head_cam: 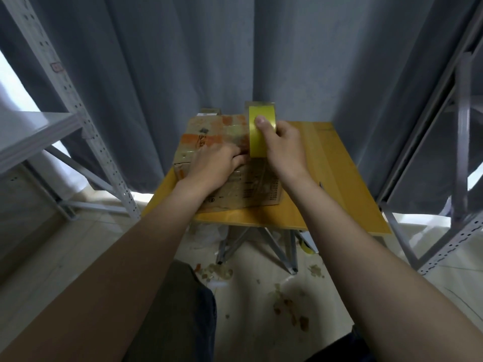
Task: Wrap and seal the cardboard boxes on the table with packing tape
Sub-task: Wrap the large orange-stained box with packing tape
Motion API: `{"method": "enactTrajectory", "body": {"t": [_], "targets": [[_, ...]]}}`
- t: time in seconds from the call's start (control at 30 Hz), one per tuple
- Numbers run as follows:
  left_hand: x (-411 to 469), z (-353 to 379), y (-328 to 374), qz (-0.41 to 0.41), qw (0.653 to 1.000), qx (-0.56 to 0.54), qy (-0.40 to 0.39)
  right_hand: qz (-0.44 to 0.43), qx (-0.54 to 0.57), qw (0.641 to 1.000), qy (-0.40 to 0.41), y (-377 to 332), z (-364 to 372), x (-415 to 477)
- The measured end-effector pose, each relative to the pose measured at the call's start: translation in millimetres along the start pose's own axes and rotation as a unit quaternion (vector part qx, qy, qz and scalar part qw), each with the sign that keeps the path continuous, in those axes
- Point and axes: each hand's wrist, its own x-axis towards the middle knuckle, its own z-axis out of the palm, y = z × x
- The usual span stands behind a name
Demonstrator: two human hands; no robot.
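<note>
Head view, right hand [283,145] grasping yellow tape roll [261,131] on edge atop cardboard box [209,137], left hand [219,163] pressing flat on box, yellow table [339,178] beneath

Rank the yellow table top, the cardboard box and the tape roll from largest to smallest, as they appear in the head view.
1. the yellow table top, widest even with the box covering part of it
2. the cardboard box
3. the tape roll, clearly the smallest

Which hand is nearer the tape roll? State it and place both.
Right. The right hand grips the tape roll; the left hand rests on the cardboard box, fingertips beside the roll.
</note>
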Motion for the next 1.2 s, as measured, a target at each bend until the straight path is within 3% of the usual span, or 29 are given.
{"method": "enactTrajectory", "body": {"t": [0.17, 0.37, 0.87, 1.2], "targets": [[-2.6, 0.3, 0.7, 0.033, 0.999, -0.005, 0.006, 0.052, 0.087, 0.995, 0.019, -0.4, -12.7, -33.7], [2.4, 4.9, -5.4, 0.014, 1.000, -0.025, 0.007, 0.155, 0.091, 0.984, 0.007, 42.9, -5.2, -85.6], [-1.5, 5.0, -13.1, 0.070, 0.995, 0.056, -0.047, 0.108, 0.058, 0.992, 0.013, 61.9, -0.1, -98.0], [0.2, 5.6, -17.0, 0.090, 0.993, 0.059, -0.039, 0.161, 0.059, 0.985, 0.010, 80.9, 4.1, -137.7]]}}
